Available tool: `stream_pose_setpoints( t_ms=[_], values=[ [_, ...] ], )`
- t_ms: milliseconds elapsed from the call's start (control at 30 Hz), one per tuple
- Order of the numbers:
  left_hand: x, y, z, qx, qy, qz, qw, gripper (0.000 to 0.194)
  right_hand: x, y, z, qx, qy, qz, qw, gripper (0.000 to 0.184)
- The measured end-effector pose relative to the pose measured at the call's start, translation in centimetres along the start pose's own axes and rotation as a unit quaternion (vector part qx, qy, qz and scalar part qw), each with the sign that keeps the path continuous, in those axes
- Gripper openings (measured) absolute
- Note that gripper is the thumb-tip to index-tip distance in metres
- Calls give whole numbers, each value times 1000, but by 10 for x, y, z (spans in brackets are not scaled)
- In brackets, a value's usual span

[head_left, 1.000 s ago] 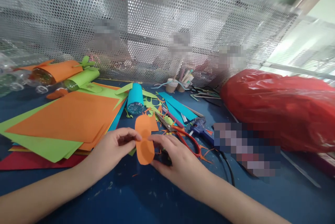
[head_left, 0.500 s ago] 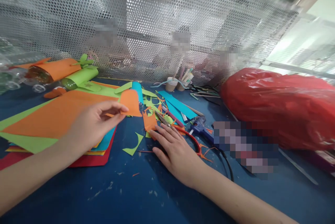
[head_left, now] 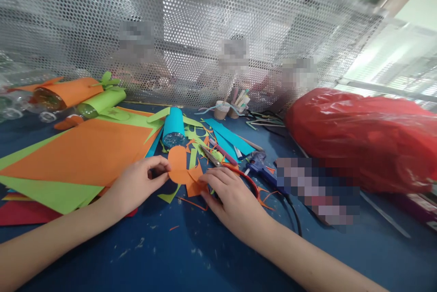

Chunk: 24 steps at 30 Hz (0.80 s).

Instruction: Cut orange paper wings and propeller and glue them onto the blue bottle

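Between the finger and thumb of my left hand is an orange paper cutout with a rounded outline. My right hand is closed on the edge of a second orange paper piece. The two pieces meet or overlap just above the table; I cannot tell whether they are joined. Red-handled scissors lie beyond my right hand, blades pointing away to the left. Behind the cutout lies a bottle wrapped in blue paper. Green and orange scraps are scattered around it.
Stacked coloured sheets lie at left, below paper-wrapped bottles. A blue glue gun with a black cord lies right of the scissors. Cups of sticks stand by the perforated metal screen. A red plastic bag bulks at right.
My left hand has brought the rounded orange cutout right and nearer, exposing the blue-wrapped bottle. My right hand now grips the other orange piece, lifted off the table.
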<state>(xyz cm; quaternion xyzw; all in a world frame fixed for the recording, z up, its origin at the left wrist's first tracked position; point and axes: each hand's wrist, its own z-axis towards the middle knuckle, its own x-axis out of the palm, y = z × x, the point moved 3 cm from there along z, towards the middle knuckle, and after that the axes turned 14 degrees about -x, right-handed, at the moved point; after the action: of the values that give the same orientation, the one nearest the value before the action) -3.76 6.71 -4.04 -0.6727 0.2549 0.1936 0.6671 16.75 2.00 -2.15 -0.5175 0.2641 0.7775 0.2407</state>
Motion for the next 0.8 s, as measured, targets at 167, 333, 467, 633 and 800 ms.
stream_pose_setpoints(
  t_ms=[167,333,467,633,800],
  values=[
    [0,-1,-1,23,-16,54,998,12,3,-5,0,-7,26,-5,1000,15],
    [2,4,1,70,-25,123,990,18,2,-5,1,-25,37,-27,999,11],
    [4,7,4,84,-32,149,985,23,-2,-1,1,-48,-16,-16,999,16],
    [5,5,3,103,-37,161,981,23,-12,6,1,-32,-129,88,987,16],
    [6,3,1,114,-22,180,977,24,-10,13,1,-41,-78,216,972,28]
  ],
)
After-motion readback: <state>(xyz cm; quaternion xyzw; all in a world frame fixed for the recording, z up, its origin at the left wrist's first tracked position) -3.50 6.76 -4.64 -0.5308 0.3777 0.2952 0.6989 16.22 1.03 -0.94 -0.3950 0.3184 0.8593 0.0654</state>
